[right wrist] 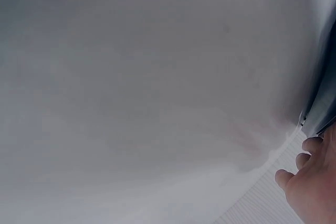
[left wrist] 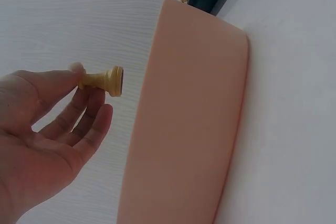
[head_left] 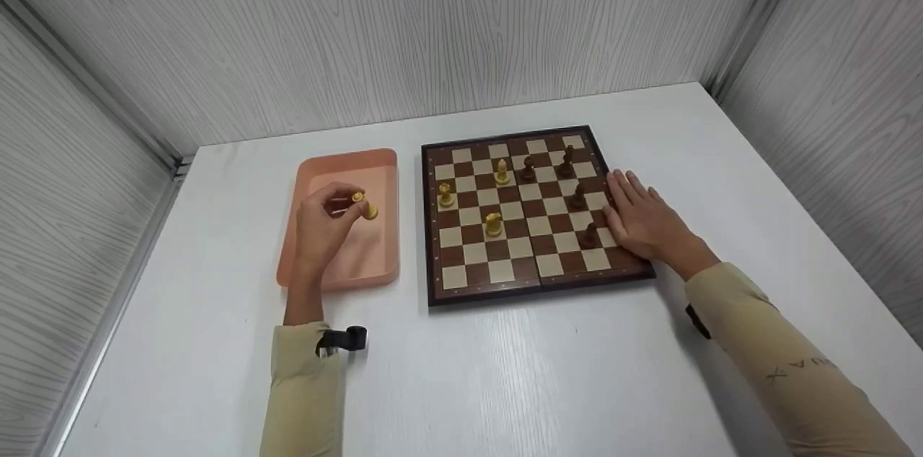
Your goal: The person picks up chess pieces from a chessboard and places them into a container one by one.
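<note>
The left hand is pinching a golden, flare-based chess piece above the pink tray, left of the chessboard, which the straight-fingered right hand is touching.

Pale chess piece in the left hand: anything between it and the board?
Nothing visible blocks it. A tray wall and a strip of table lie between the held piece and the board, but in the left wrist view the piece appears higher than the tray. Another pale piece stands near the board's tray-side edge.
</note>
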Available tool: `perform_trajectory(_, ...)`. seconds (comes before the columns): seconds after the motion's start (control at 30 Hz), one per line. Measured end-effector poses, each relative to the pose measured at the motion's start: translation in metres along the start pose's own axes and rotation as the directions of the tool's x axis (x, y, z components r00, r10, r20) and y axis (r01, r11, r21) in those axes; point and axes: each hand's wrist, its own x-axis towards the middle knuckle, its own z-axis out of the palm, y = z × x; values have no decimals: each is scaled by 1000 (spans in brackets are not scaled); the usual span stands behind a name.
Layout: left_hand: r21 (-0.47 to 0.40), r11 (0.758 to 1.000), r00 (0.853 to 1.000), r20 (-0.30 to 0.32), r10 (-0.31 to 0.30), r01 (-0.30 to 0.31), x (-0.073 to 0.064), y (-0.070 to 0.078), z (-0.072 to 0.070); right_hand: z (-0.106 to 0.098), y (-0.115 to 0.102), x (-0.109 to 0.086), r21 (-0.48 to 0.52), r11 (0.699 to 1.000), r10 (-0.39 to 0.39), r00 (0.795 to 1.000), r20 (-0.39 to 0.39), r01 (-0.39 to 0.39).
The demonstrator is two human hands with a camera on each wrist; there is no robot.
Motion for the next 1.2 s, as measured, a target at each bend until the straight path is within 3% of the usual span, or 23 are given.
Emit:
perform_trajectory(0.37, 51, 997, 996, 60, -64, 61, 0, -20, 2, -2, 0, -1, 2, 1000, 4, 1000, -8, -4)
perform_trajectory(0.93, -10, 988, 975, 159, -154, 157, -6, -30, 5, 0, 0, -1, 2, 1000, 5, 1000, -1, -5)
perform_trajectory(1.2, 55, 986, 963, 211, -167, 159, -7, -37, 10, 1, 0, 0, -1, 1000, -1, 1000, -1, 1)
